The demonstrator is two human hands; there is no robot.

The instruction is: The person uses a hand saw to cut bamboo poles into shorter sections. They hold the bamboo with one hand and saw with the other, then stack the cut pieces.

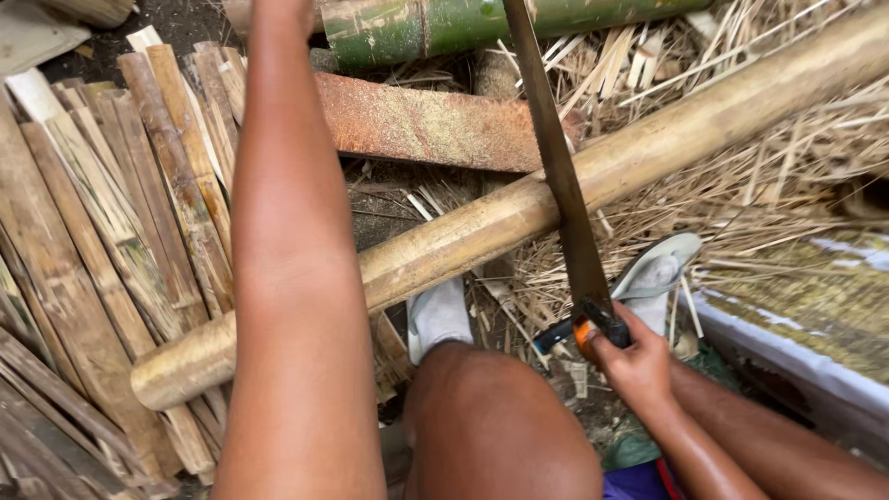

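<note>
Nearest the camera, the right hand [632, 363] has its fingers curled tight around the black-and-orange handle of a handsaw [559, 176], whose rusty blade lies across a tan bamboo pole [519, 218] running diagonally over the straw litter. Beyond, the left forearm [287, 241] stretches past split bamboo slats [102, 213] towards a green bamboo stalk [444, 23]; its hand lies out of view, so I cannot tell how those fingers sit.

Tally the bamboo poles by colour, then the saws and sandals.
Tan bamboo pole: 1
Green bamboo pole: 1
Handsaw, gripped by the right hand: 1
Sandals: 2, the other under the tan pole
Total: 5
</note>
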